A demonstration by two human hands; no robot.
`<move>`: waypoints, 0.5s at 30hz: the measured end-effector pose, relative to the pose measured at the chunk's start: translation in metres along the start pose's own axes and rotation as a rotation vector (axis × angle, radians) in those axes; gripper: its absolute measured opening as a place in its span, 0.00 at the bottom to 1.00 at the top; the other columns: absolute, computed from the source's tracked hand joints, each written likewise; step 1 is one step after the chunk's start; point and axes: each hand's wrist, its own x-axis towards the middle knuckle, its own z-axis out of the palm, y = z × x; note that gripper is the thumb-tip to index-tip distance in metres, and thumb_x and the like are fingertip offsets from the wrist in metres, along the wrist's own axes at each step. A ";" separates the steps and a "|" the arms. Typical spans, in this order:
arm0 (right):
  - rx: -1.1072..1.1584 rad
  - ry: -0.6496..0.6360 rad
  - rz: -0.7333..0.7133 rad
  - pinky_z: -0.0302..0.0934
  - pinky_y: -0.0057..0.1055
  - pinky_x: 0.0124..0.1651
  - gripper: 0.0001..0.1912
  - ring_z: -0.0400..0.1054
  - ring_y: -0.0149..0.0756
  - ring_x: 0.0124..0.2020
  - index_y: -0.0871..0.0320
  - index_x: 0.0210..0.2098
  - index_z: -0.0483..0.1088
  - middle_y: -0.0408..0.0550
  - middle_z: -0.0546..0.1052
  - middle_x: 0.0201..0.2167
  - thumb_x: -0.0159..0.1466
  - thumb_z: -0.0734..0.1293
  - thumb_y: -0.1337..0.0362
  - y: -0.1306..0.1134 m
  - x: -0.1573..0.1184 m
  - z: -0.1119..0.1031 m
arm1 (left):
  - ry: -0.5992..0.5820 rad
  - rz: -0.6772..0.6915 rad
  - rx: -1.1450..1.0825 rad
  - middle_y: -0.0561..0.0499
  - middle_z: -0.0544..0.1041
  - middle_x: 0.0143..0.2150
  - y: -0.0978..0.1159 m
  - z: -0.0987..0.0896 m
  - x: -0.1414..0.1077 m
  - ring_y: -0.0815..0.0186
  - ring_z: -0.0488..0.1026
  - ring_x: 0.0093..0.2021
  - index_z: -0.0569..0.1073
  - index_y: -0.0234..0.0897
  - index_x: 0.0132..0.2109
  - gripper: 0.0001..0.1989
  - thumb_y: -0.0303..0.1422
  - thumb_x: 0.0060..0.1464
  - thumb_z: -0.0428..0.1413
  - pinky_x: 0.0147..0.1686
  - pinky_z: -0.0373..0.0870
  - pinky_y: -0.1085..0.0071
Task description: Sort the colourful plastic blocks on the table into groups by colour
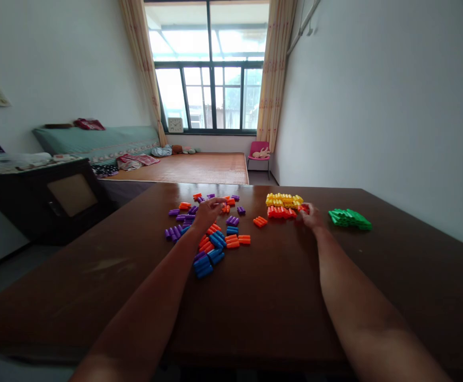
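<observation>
Small ribbed plastic blocks in purple, orange and blue lie loosely scattered left of the middle of the table. My left hand (209, 212) reaches over them with its fingers stretched out, the fingertips close to some orange blocks (230, 201). Whether they touch one is too small to tell. My right hand (312, 216) pinches a red-orange block (303, 208) at the right end of a red-orange row (281, 213). Directly behind that row is a group of yellow blocks (284, 200). Blue blocks (203, 266) lie nearest to me, beside my left forearm.
A stack of green blocks (349, 218) lies on the right of the brown table (271, 297). One orange block (260, 222) sits apart near the middle. Beyond the table are a bed (211, 165), a pink chair (259, 149) and a window. A dark cabinet (36, 196) stands at the left.
</observation>
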 end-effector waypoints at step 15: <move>-0.090 -0.124 0.025 0.65 0.41 0.51 0.24 0.72 0.42 0.42 0.61 0.51 0.70 0.57 0.77 0.45 0.57 0.66 0.60 0.039 0.008 0.032 | 0.203 -0.134 -0.292 0.48 0.80 0.34 -0.021 -0.033 0.010 0.65 0.76 0.36 0.79 0.33 0.39 0.16 0.37 0.43 0.63 0.34 0.72 0.72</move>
